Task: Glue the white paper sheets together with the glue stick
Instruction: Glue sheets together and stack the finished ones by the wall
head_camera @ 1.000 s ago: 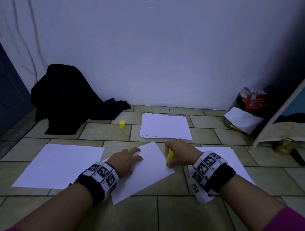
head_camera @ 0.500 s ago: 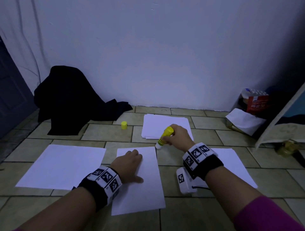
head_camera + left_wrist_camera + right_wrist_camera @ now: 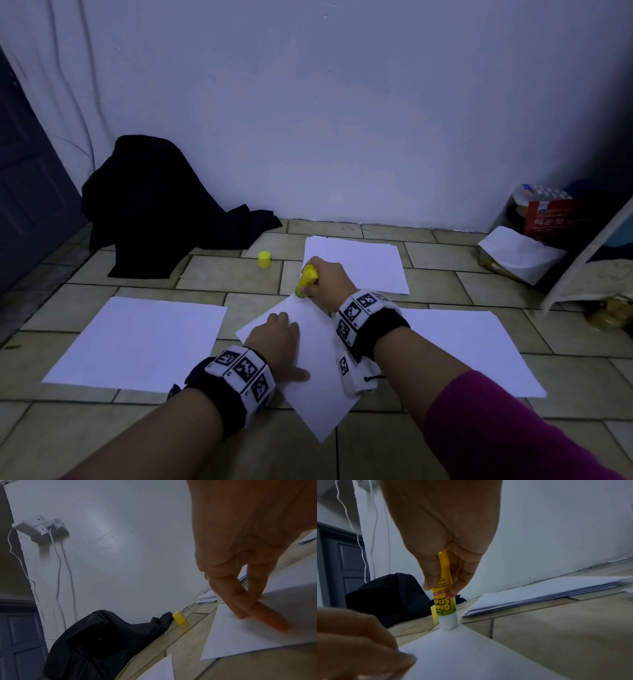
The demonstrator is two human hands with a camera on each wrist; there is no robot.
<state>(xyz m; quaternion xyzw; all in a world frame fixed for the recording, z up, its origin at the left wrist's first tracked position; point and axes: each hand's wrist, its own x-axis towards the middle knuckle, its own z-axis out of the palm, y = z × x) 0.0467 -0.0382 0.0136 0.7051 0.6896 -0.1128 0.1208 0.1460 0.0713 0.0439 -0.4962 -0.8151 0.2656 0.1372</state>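
Pressing down with my left hand (image 3: 274, 337), I have the fingers laid out straight and close together on the middle sheet (image 3: 317, 387), thumb spread out to the side, so the paper lies flat on the tiled floor (image 3: 411, 442); the left wrist view shows the fingertips (image 3: 240, 614) touching the white surface. That sheet sits skewed, one corner pointing away from me. My right hand (image 3: 329, 284) is clamped on the glue stick (image 3: 306, 279), thumb on one side and fingers on the other around the yellow barrel, which stands nearly upright, leaning a little. Its white tip touches the sheet right at that far corner, plain in the right wrist view, where the printed label reads upside down on the glue stick (image 3: 444, 595). Just past the tip lies the stack (image 3: 356, 263) of white paper, near the wall (image 3: 342, 120). One more sheet lies flat at my left (image 3: 137, 342) and another at my right (image 3: 472, 349), partly under my right forearm. The yellow cap (image 3: 264, 259) stands by itself on a tile, left of the stack and near a heap of dark cloth (image 3: 154, 198) against the wall
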